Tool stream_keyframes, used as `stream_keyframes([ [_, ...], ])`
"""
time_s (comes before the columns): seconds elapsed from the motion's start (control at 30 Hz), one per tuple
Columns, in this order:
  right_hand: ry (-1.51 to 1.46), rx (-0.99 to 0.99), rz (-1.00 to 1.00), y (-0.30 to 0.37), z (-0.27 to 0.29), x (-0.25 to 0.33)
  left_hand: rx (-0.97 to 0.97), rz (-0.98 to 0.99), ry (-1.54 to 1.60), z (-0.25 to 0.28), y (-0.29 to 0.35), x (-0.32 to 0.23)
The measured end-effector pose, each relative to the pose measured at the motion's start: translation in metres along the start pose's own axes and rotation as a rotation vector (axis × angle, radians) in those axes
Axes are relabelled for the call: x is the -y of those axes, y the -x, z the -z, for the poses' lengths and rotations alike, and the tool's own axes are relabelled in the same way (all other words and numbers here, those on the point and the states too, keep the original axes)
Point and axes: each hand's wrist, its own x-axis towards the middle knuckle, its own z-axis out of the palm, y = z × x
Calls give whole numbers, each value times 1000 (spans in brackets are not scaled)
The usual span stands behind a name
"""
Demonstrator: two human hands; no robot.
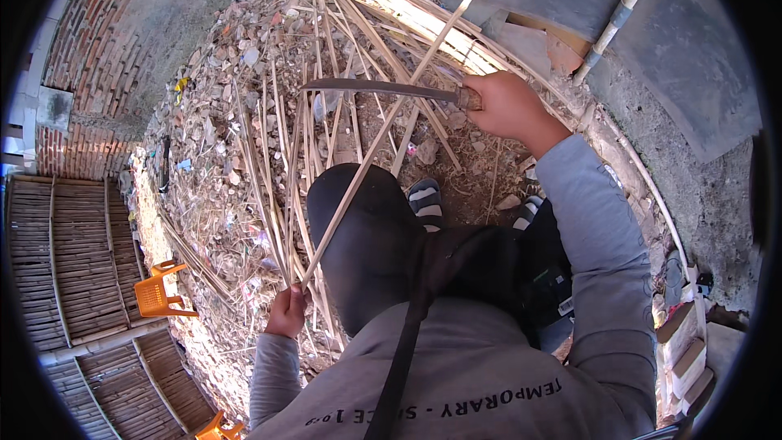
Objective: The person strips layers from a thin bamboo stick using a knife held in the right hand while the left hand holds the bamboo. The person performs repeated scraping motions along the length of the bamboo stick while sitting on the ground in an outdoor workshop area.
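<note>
I am gripping the near end of a long bamboo strip (383, 126) in my closed left hand (287, 311); it is running far-right, crossing the knife (379, 88) clenched in my right hand (507, 104).

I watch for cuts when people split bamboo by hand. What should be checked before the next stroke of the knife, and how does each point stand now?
1. Right hand closed firmly on the knife handle: ok.
2. Left hand gripping the strip at its near end, far from the blade: ok.
3. Blade lying across the strip: ok, though which way the edge faces: cannot tell.
4. Knee clear of the strip: not ok, the strip runs right over it.
5. Feet out of the blade's way: cannot tell; they sit just below it among loose strips.
6. No other person close by: ok, none in view.
</note>
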Motion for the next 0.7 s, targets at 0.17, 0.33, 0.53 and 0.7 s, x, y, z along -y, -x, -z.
stream_keyframes([
  [0.17, 66, 61, 160, 2, -7, 18, -50, 265, 213, -8, -17, -23],
  [0.33, 84, 123, 182, 1, -5, 24, -193, 207, 168, -17, -21, -20],
  [0.53, 82, 95, 163, 5, -5, 20, -209, -74, -177, -26, -18, -36],
  [0.7, 68, 121, 233, 4, -11, 27, -183, -146, -359, -31, -15, -43],
])
